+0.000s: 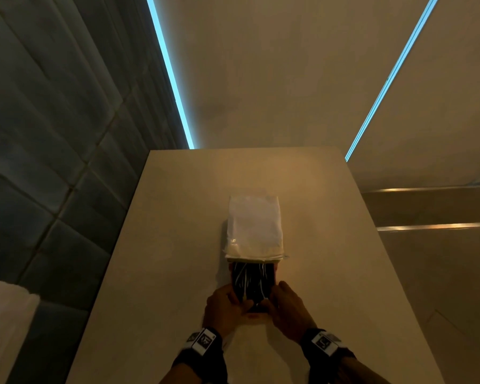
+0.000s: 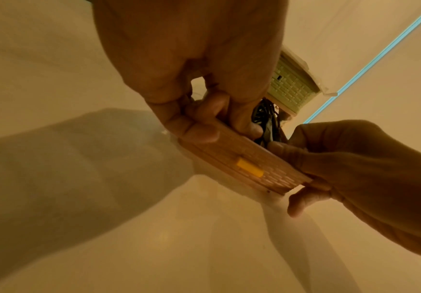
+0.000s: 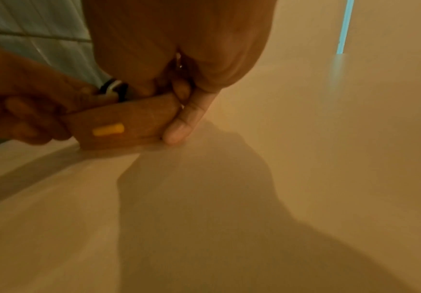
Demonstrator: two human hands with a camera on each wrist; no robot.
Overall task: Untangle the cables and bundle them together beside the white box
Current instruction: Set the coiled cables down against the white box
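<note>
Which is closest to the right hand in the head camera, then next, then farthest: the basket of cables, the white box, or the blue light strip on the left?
1. Basket of cables: the right hand grips its near end.
2. White box: just behind the basket.
3. Blue light strip: far back, upper left.

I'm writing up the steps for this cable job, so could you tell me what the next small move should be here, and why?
Probably lift the cables out onto the table. They lie packed in an open orange basket whose near end the left hand and right hand both grip, right in front of the white box, so nothing can be untangled yet.
</note>
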